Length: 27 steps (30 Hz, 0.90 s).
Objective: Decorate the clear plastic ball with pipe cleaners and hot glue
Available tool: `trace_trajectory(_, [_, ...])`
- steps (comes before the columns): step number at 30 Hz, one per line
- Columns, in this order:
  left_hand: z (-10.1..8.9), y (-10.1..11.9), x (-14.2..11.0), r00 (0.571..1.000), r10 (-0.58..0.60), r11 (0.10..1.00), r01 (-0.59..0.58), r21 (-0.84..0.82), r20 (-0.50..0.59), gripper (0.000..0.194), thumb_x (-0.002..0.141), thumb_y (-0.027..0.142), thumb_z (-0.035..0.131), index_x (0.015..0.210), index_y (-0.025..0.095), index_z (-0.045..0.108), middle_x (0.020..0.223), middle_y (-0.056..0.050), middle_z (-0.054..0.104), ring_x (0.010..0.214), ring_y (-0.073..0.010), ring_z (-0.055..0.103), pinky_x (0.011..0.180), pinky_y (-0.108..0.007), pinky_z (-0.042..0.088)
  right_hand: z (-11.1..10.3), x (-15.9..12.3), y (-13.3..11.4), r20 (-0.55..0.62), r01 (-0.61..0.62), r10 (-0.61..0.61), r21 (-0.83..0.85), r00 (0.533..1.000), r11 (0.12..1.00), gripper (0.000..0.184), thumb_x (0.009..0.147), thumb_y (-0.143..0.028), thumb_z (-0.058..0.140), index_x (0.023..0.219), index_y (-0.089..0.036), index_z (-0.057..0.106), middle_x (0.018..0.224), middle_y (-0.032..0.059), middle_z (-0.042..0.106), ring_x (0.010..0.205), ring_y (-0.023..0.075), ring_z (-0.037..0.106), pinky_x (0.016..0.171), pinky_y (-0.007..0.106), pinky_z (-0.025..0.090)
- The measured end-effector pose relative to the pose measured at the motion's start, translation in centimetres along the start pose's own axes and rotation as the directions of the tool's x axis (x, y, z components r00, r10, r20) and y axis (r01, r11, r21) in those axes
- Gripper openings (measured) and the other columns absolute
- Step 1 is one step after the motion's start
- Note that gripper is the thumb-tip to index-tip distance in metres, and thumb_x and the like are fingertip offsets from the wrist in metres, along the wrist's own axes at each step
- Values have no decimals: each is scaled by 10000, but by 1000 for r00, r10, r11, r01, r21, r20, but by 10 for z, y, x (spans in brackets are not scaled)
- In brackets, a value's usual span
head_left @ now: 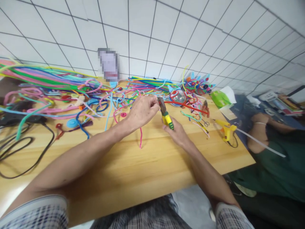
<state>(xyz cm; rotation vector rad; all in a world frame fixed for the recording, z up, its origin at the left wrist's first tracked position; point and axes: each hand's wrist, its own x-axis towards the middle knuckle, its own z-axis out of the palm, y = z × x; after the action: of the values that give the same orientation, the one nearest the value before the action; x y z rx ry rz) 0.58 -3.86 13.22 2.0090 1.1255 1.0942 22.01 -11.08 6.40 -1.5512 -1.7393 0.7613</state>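
My left hand (143, 109) is closed in a pinch at the middle of the table, on one end of a red pipe cleaner (188, 105). The stem runs off to the right past the jaws of a pair of pliers (168, 121) with yellow and green handles. Those handles are gripped by my right hand (178, 132), lower and to the right. The jaws touch or nearly touch the red stem beside my left fingertips; exactly how they meet it is blurred. A pink pipe cleaner (140, 136) hangs down the tabletop below my left hand.
Bundled pipe cleaners (47, 78) lie along the tiled wall. A clear ball with blue ears (178, 96) and a yellow glue gun (226, 128) are to the right. A black cable (47, 149) loops at left. Another person's arm (258, 133) rests at far right.
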Motion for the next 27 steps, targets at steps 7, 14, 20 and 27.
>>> trace_trajectory(7, [0, -1, 3, 998, -19, 999, 21, -39, 66, 258, 888, 71, 605, 656, 182, 626, 598, 32, 550, 615, -155, 491, 650, -311, 318, -3, -3, -2, 7, -36, 37, -64, 999, 997, 266, 879, -404, 617, 1071, -239, 699, 957, 33, 727, 890, 234, 658, 863, 377, 526])
trace_trajectory(14, [-10, -7, 7, 980, 68, 994, -51, -93, 185, 223, 906, 134, 598, 691, 181, 637, 622, 30, 526, 611, -137, 461, 628, -287, 301, -7, -1, -5, 43, -92, 90, 51, 995, 994, 335, 807, -437, 632, 1058, -225, 699, 905, 14, 703, 812, 206, 612, 793, 355, 490])
trace_trajectory(20, [-10, -21, 13, 962, 94, 988, -57, -146, 257, 155, 876, 186, 587, 731, 198, 640, 682, 19, 587, 642, -144, 508, 623, -272, 353, -8, -2, -5, 93, -178, 167, 128, 981, 976, 364, 758, -487, 668, 999, -215, 689, 857, 2, 655, 789, 199, 588, 762, 355, 467])
trace_trajectory(27, [-5, -20, 13, 968, 68, 991, -37, -131, 241, 156, 892, 204, 568, 761, 195, 652, 719, 15, 621, 677, -150, 535, 662, -281, 385, -9, -1, -5, 85, -170, 161, 116, 983, 979, 379, 758, -477, 663, 1029, -215, 704, 844, 4, 658, 776, 195, 580, 733, 345, 462])
